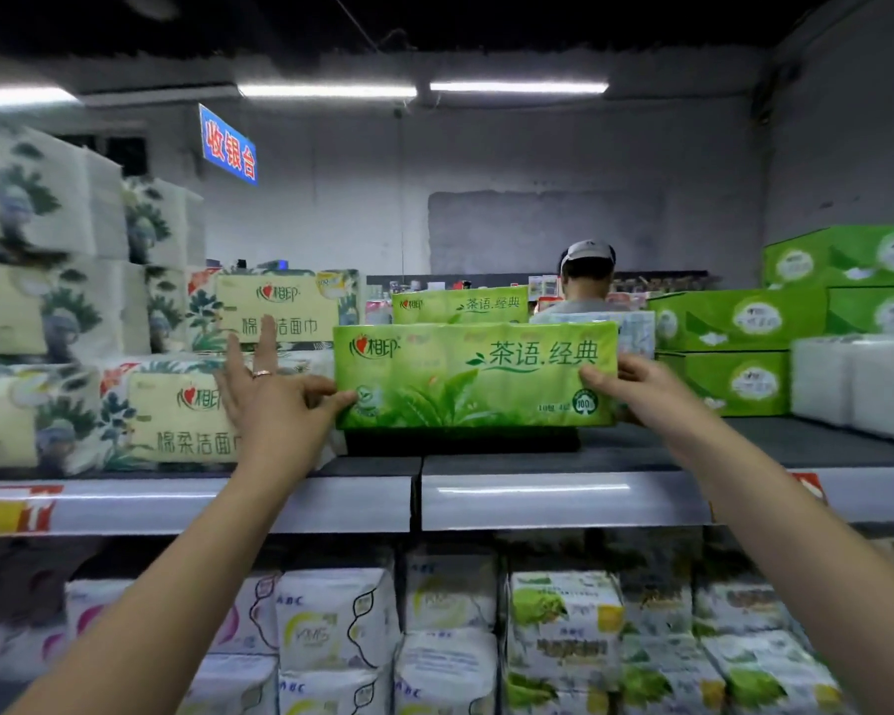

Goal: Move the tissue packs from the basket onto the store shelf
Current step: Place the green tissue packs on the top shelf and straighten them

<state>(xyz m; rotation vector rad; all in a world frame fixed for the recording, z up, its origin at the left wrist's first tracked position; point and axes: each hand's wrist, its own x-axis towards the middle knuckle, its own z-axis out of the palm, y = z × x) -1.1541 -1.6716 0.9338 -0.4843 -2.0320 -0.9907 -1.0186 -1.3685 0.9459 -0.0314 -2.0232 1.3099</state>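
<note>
A long green tissue pack [473, 376] stands upright on the top shelf [538, 500], held at both ends. My left hand [274, 394] pinches its left end with thumb and forefinger while the other fingers stick up; a ring shows on one finger. My right hand [636, 387] grips the right end, thumb on the front. A second green pack of the same kind [460, 304] stands behind it. The basket is out of view.
Floral tissue packs [176, 410] are stacked at the left of the shelf. Green boxes [734, 322] and white packs [858, 384] stand at the right. A person in a cap [587, 281] is behind the shelf. The lower shelf holds several white and green packs [563, 621].
</note>
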